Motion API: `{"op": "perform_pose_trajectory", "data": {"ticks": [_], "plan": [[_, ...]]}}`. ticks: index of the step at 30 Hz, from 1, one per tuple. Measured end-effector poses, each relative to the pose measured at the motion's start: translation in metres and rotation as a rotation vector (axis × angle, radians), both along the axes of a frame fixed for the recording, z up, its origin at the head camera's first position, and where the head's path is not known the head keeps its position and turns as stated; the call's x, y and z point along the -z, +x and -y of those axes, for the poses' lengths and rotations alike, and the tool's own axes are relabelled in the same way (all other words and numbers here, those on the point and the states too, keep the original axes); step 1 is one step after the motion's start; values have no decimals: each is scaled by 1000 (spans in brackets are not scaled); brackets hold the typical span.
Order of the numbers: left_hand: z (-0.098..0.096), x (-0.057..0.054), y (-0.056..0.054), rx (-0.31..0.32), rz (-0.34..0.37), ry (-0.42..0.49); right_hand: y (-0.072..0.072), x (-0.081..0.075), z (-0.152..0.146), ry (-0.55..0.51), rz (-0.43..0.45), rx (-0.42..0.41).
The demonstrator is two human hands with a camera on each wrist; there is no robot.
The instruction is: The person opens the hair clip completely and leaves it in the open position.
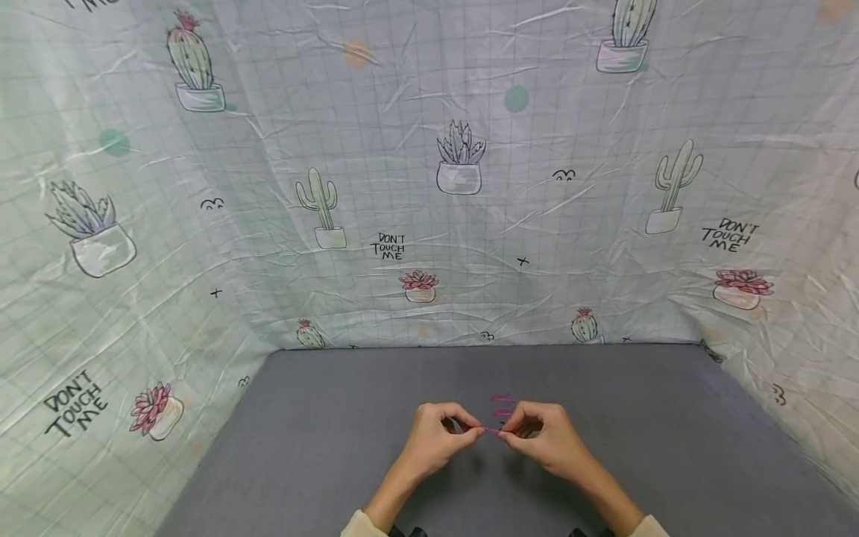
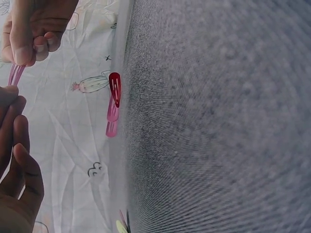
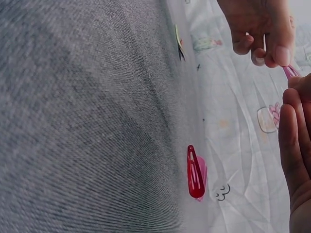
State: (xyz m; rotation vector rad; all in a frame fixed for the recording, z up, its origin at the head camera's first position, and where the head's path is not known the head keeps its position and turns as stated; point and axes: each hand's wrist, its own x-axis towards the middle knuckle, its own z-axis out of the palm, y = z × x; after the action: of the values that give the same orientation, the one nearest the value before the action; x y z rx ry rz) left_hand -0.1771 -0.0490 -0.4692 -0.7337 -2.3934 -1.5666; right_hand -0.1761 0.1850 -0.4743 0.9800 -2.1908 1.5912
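Both hands come together over the grey table. My left hand and my right hand each pinch, between thumb and forefinger, one end of a pink snap hair clip, stretched across the short gap between them. Slits along the clip show in the left wrist view; fingertips hide its ends. Beyond the hands, a red snap hair clip lies on the table, partly overlapping pink clips.
The grey tabletop meets a pale plastic sheet, printed with cacti, at its back and sides. A slim yellow-green and dark object lies farther along the table in the right wrist view.
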Motion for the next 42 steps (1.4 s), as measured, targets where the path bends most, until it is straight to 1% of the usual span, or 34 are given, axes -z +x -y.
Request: {"op": "perform_pose_trajectory", "data": {"ticks": [6,11,15,20,27,32,37,42], "plan": [[0,0,1,-3,1,12,2,-1,2,-19,-11,2],[-1,2,1,-1,8,48,3,-2,3,-28,-23,4],[-2,3,0,-3,-9,69,3,-3,3,-37,-23,7],[-2,2,1,-14,-24,66,4,-3,5,-44,-18,12],[-2,1,3,-26,-4,62,5,-2,6,-54,-15,4],[-3,2,2,-23,-13,69,5,-2,6,-64,-16,-8],[-3,3,2,-15,-22,80,5,-2,5,-58,-9,-1],[-4,2,2,-16,-30,95,5,-2,5,-61,0,2]]}}
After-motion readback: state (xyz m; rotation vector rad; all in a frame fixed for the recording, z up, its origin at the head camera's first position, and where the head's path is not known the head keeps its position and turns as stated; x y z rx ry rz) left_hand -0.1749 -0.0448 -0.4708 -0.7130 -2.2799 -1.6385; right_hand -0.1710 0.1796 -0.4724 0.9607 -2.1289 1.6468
